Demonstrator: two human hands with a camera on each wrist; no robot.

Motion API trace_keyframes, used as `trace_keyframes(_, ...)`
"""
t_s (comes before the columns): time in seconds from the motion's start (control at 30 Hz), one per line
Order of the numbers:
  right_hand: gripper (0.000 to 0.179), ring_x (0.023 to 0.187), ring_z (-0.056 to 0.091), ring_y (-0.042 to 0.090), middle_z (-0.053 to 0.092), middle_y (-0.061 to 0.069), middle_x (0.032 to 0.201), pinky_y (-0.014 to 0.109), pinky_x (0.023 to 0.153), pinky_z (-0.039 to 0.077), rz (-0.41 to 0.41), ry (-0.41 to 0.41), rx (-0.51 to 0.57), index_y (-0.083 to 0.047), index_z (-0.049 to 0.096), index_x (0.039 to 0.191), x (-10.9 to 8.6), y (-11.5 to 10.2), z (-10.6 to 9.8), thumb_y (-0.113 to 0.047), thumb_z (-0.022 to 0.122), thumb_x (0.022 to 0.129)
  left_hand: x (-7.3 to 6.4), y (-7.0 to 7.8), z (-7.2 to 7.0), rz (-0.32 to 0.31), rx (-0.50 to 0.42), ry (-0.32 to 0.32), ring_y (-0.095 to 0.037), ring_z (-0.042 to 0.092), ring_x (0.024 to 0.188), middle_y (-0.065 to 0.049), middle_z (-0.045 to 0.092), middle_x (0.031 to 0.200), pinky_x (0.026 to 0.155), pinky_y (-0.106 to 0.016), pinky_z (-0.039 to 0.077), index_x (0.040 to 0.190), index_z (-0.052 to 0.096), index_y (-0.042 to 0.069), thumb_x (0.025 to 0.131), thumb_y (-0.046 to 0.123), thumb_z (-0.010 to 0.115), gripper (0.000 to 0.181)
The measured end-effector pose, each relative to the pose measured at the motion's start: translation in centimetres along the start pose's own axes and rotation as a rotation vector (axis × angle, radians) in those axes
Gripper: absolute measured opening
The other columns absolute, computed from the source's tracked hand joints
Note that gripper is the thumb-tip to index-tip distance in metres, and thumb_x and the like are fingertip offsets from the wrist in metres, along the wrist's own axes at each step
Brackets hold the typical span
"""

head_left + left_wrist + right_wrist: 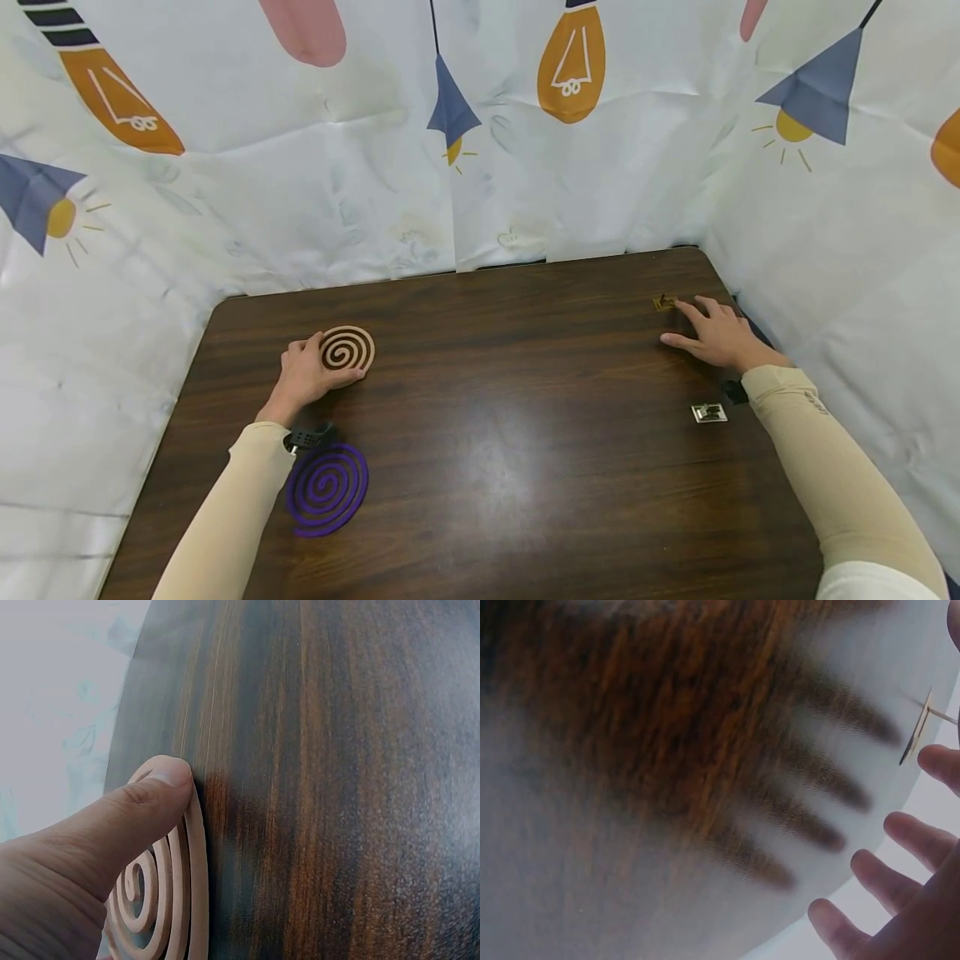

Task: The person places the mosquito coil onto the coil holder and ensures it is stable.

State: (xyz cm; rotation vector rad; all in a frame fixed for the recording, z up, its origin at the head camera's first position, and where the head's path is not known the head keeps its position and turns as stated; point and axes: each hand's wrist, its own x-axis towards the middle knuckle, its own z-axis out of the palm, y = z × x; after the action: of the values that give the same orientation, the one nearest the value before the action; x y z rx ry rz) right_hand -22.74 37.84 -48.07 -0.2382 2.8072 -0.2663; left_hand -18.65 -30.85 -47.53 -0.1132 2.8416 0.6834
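Note:
In the head view my left hand (pixel 306 375) grips a tan mosquito coil (pixel 341 356) by its edges at the table's left side. The left wrist view shows the thumb (pixel 161 787) over the rim of that flat spiral; the other fingers are hidden there. Far to the right, my right hand (pixel 717 333) reaches over the table with fingers spread, holding nothing. Its index fingertip is right at a small gold metal coil stand (pixel 664 302), which stands up thinly in the right wrist view (pixel 919 729).
A purple mosquito coil (pixel 327 488) lies nearer me, below the left wrist. A silver metal stand (pixel 708 413) lies near the right wrist. The dark wooden table (pixel 510 375) meets patterned white curtains (pixel 360 192) at its back and sides.

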Motion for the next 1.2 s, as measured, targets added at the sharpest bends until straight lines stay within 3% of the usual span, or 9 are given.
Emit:
trace_keyframes(0.6, 0.095, 0.143, 0.023, 0.066, 0.017, 0.038, 0.162, 0.084, 0.109, 0.024, 0.017, 0.002, 0.001, -0.006, 0.024, 0.163, 0.2, 0.3, 0.4, -0.072, 0.046, 0.099, 0.0, 0.2, -0.1, -0.017, -0.029, 0.014, -0.066, 0.022, 0.138, -0.046, 0.016, 0.154, 0.104, -0.076, 0.038, 0.163, 0.010, -0.005, 0.080, 0.054, 0.086, 0.128)
trace_keyframes(1.03, 0.092, 0.142, 0.023, 0.066, 0.019, 0.038, 0.161, 0.084, 0.107, 0.028, 0.005, 0.004, 0.002, -0.005, 0.025, 0.162, -0.4, -0.6, 0.2, -0.067, 0.051, 0.100, -0.2, 0.3, -0.8, -0.014, -0.050, -0.022, -0.068, 0.018, 0.142, -0.048, 0.019, 0.156, 0.109, -0.076, 0.033, 0.162, 0.010, -0.009, 0.091, 0.041, 0.079, 0.111)
trace_keyframes(1.2, 0.091, 0.142, 0.023, 0.066, 0.019, 0.038, 0.160, 0.083, 0.108, 0.029, 0.007, -0.007, -0.007, -0.004, 0.025, 0.162, -0.6, -1.0, 0.2, -0.067, 0.050, 0.101, -0.2, 0.4, -1.0, -0.006, -0.056, -0.017, -0.065, 0.025, 0.141, -0.047, 0.023, 0.156, 0.112, -0.074, 0.034, 0.161, 0.011, -0.011, 0.095, 0.034, 0.075, 0.102)
